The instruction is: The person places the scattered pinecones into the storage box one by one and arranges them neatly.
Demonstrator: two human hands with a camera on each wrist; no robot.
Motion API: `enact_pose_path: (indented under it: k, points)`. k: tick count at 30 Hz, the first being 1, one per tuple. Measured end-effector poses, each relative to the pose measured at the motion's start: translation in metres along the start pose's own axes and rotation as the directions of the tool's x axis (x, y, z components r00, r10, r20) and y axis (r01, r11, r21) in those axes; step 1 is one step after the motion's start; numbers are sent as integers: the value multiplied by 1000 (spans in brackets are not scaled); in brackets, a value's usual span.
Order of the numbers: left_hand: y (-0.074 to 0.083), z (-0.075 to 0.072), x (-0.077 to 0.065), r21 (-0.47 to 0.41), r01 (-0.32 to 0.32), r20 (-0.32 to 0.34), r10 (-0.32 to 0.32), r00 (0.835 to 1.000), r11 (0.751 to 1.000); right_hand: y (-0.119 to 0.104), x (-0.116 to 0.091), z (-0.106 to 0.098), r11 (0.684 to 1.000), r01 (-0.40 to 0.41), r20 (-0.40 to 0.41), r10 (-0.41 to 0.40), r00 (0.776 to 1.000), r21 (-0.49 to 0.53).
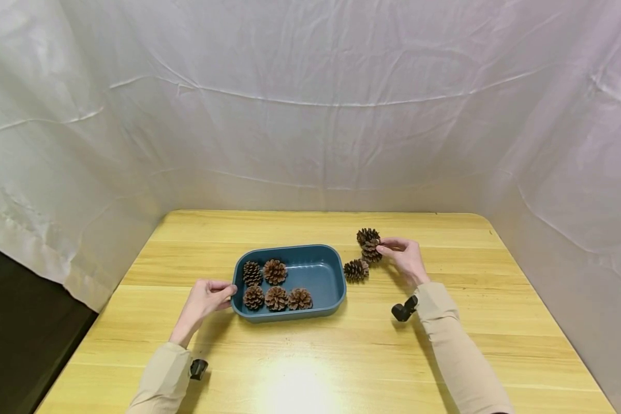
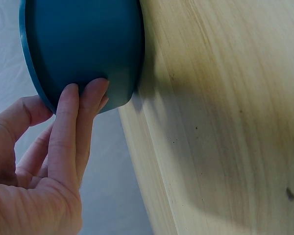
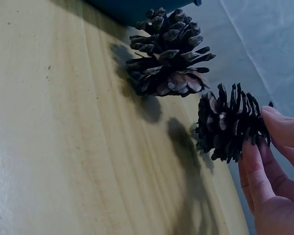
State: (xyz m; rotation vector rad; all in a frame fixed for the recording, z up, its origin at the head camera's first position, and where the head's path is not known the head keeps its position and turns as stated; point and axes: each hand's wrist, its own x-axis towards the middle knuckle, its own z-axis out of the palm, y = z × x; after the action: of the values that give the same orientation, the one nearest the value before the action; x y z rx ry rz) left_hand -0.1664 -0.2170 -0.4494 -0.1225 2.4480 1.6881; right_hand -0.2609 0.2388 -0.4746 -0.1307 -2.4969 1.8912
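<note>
My left hand (image 1: 202,302) pinches the left end of a blue-green rectangular tray (image 1: 323,282). In the left wrist view, the thumb lies at the tray's rim (image 2: 33,73) and the fingers press on its outer wall. Several brown pine cones (image 1: 276,298) sit in the tray's left half and along its near side. Right of the tray, my right hand (image 1: 406,261) holds a pine cone (image 3: 230,122) between thumb and fingertips, its shadow showing on the wood. A second pine cone (image 1: 367,234) is just behind it, and a third pine cone (image 1: 356,270) lies beside the tray's right end.
The light wooden table (image 1: 393,368) carries everything, with a bright glare near its front. Pale cloth (image 1: 310,115) hangs behind and at both sides. A dark surface (image 1: 20,328) shows at the far left. Each wrist wears a small black camera (image 1: 405,309).
</note>
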Motion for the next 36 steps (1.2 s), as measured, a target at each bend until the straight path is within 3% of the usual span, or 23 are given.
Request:
enact_pose_path:
  k: [15, 36]
  points:
    - [-2, -1, 3, -7, -8, 15, 8, 1000, 1000, -19, -3, -1, 992, 28, 39, -33, 999, 120]
    - [-2, -1, 1, -28, -16, 19, 16, 1000, 999, -45, -10, 20, 994, 87, 120, -94, 988, 61]
